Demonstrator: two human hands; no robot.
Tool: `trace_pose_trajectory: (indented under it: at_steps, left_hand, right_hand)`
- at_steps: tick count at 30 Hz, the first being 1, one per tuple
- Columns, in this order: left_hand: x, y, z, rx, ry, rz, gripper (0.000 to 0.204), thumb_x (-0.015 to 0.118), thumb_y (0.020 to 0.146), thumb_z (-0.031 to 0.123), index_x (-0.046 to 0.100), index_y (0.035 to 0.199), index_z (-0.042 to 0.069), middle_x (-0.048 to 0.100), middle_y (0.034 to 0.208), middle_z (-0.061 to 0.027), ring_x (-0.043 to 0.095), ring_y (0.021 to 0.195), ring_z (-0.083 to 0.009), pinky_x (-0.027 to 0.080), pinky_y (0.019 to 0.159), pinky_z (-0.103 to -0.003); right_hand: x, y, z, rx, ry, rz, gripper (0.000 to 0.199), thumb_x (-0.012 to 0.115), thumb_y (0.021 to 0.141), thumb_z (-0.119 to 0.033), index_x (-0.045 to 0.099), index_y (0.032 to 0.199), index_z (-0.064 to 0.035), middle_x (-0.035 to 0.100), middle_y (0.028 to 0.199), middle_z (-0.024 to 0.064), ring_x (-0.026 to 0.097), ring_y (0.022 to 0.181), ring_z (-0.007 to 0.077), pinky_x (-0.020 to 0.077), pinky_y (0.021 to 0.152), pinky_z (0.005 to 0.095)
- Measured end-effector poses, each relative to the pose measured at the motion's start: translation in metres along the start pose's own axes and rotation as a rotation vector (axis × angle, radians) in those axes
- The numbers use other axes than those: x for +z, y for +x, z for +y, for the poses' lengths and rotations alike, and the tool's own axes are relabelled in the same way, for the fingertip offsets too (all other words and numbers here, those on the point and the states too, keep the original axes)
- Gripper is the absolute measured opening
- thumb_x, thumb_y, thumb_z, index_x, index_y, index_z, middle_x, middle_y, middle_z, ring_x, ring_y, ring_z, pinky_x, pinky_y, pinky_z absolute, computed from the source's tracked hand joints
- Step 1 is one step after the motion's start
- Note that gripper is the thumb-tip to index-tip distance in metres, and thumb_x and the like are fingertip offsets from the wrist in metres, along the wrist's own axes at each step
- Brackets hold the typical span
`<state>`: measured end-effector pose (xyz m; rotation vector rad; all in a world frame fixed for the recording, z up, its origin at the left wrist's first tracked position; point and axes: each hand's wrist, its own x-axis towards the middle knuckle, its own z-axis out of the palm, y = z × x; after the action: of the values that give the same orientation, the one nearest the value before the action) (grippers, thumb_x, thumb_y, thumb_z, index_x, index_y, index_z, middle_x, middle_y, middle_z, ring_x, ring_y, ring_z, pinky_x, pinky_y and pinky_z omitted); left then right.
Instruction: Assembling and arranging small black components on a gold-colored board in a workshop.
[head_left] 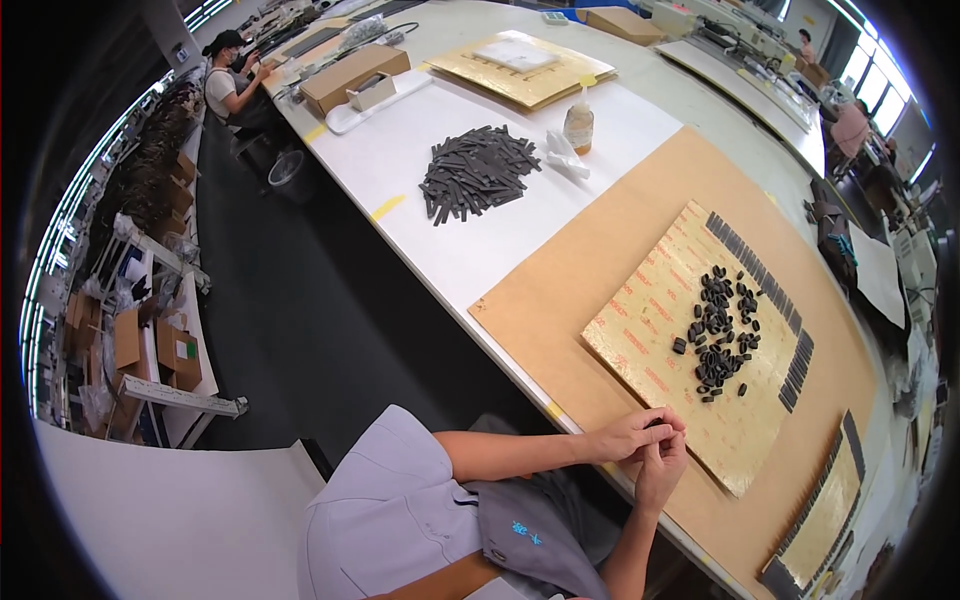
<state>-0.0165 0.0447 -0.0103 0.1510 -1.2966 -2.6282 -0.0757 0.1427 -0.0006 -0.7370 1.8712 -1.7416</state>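
Observation:
My left hand (622, 436) and my right hand (660, 468) meet at the near edge of the table, fingers pinched together. A dark bit of a small black piece (655, 423) shows between the fingertips; most of it is hidden. Just beyond the hands lies a flat board wrapped in yellowish printed paper (640, 320). On it is a loose heap of small black loops (715, 320). Along the board's far side runs a row of black strips (750, 260), with another short group of strips (797, 372) nearer me.
A pile of flat black strips (480, 170) lies on white paper at the left. Behind it stand a glue bottle (579, 125), crumpled tissue (566, 155) and a cardboard box (355, 78). A strip-edged board (820, 515) lies at right. A co-worker (228, 85) sits at far left.

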Motion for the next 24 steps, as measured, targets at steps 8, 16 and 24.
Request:
trace_pose_trajectory:
  at_steps: [8,16,24]
  left_hand:
    - [-0.009,0.003,-0.002,0.031,-0.030,0.126,0.025,0.042,0.099,0.024,0.053,0.108,0.004,0.054,0.091,-0.0013,0.048,0.079,-0.0069,0.043,0.072,-0.022]
    - [-0.018,0.001,0.000,0.047,0.399,0.060,0.022,0.052,0.095,0.023,0.059,0.094,0.001,0.058,0.083,0.0000,0.049,0.081,-0.0067,0.042,0.072,-0.023]
    - [-0.016,-0.006,0.015,0.002,0.563,0.094,0.021,0.058,0.089,0.021,0.061,0.094,0.001,0.060,0.079,-0.0008,0.051,0.076,-0.0083,0.043,0.068,-0.025]
  right_hand:
    - [-0.017,0.003,0.001,0.080,0.352,0.127,0.005,0.052,0.090,-0.002,0.050,0.094,0.0000,0.056,0.075,0.0056,0.055,0.056,0.0105,0.0490,0.050,0.0217]
    - [-0.026,0.003,-0.008,0.169,0.192,0.117,0.005,0.056,0.088,-0.004,0.053,0.087,-0.0008,0.055,0.072,0.0050,0.056,0.055,0.0107,0.0521,0.053,0.0238]
    - [-0.033,0.005,-0.009,0.194,0.086,0.045,0.005,0.058,0.086,-0.003,0.054,0.086,0.0004,0.058,0.071,0.0052,0.057,0.056,0.0106,0.0518,0.053,0.0233]
